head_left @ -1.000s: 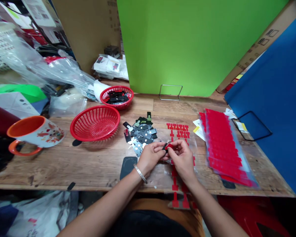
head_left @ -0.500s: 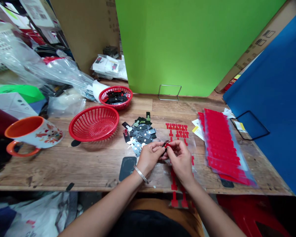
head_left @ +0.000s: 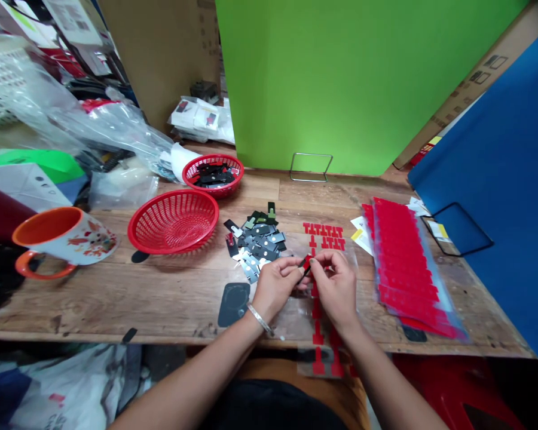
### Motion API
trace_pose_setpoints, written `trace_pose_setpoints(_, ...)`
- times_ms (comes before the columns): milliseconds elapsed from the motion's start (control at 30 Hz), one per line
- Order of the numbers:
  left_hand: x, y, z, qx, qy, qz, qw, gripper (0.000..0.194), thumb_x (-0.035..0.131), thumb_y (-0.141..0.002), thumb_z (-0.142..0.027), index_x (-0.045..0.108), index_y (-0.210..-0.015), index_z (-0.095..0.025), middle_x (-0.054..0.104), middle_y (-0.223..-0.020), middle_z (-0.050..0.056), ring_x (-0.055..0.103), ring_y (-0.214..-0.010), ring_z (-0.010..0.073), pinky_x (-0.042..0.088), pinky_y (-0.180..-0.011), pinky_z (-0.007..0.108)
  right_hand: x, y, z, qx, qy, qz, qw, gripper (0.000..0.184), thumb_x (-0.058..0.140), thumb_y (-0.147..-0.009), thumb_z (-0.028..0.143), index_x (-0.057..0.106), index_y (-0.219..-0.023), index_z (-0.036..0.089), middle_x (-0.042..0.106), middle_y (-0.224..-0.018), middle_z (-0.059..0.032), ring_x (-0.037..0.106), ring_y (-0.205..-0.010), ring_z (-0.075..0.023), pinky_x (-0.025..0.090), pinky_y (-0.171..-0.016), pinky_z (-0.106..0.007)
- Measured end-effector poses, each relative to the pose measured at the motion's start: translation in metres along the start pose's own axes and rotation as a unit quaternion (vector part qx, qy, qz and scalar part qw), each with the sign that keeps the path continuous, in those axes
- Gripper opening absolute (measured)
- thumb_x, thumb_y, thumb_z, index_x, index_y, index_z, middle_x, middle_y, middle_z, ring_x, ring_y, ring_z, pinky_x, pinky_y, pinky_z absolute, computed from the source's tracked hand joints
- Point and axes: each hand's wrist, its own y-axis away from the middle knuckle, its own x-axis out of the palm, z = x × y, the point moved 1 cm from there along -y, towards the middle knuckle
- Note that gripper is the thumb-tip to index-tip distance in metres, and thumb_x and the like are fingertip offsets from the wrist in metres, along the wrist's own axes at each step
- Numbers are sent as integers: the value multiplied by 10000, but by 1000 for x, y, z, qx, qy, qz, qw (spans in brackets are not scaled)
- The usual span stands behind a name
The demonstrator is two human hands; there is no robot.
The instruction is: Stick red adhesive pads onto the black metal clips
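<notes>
Left hand (head_left: pixel 273 285) and right hand (head_left: pixel 336 286) meet over the tabletop (head_left: pixel 174 304), a little in from its near edge. The left thumb and fingers pinch a small dark strip (head_left: pixel 302 272), held tilted; the right thumb and forefinger pinch the upper end of a red piece (head_left: pixel 308 263) that lies along it. A second ago the right thumb covered most of the red; now the fingertips sit farther toward its end and more red shows. That suggests the red piece is roughly in place on the strip and is being straightened or smoothed, though whether it is stuck down I cannot tell.

Under the right hand, a clear sheet of red T-shaped stickers (head_left: pixel 318 334) runs out over the near edge. A dark pad (head_left: pixel 233 304) lies just left of the left wrist, which wears a bracelet (head_left: pixel 260 319). Beyond the left hand is a loose pile of grey and black strips (head_left: pixel 264 242). A stack of red sheets (head_left: pixel 406 257) lies toward the right edge; a mug (head_left: pixel 67 242) stands toward the left edge, with a wide red basket (head_left: pixel 174 230) between it and the pile. Farther back, a smaller red basket (head_left: pixel 224 192) holds more dark strips (head_left: pixel 215 175); at the far edge stands a green board (head_left: pixel 314 83), with a blue board (head_left: pixel 497 161) along the right edge
</notes>
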Motion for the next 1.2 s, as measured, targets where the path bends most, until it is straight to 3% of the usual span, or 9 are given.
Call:
trace_pose_setpoints(667,1,4,3,20,2,22,1000,273,663,-687,-239,637,-914,-91,678,-683,64,627,-604,116,513,-602,210,3,0,-6,102,-95,19,990,117,586,-743,268,526,-767,171,561,-685,11,525,-587,-113,425,-535,-220)
trace_pose_setpoints(833,2,5,2,7,7,13,1000,285,673,-675,-233,627,-916,-89,677,-710,68,636,-622,130,518,-609,227,0,-3,-5,147,-209,-6,967,458,676,-663,210,409,-1035,223,555,-665,64,550,-591,-110,443,-553,-216)
trace_pose_setpoints(1033,2,7,-3,16,-17,34,999,274,659,-691,-236,637,-924,-94,679,-712,68,633,-626,123,508,-600,207,3,-4,-15,231,-277,105,927,215,671,-683,336,582,-751,153,537,-597,33,448,-455,-66,348,-424,-184)
trace_pose_setpoints(1133,0,8,-2,17,-25,55,998,277,657,-696,-258,647,-925,-103,683,-739,72,634,-644,126,508,-604,213,6,-5,-19,250,-311,121,909,237,642,-712,367,584,-653,146,497,-521,38,380,-415,-53,277,-398,-182)
trace_pose_setpoints(1200,-4,6,-5,16,-36,58,998,269,654,-695,-254,650,-917,-101,681,-716,67,625,-613,119,502,-584,210,6,-6,-21,253,-299,127,911,263,616,-733,389,587,-635,146,509,-523,27,394,-428,-62,278,-406,-189)
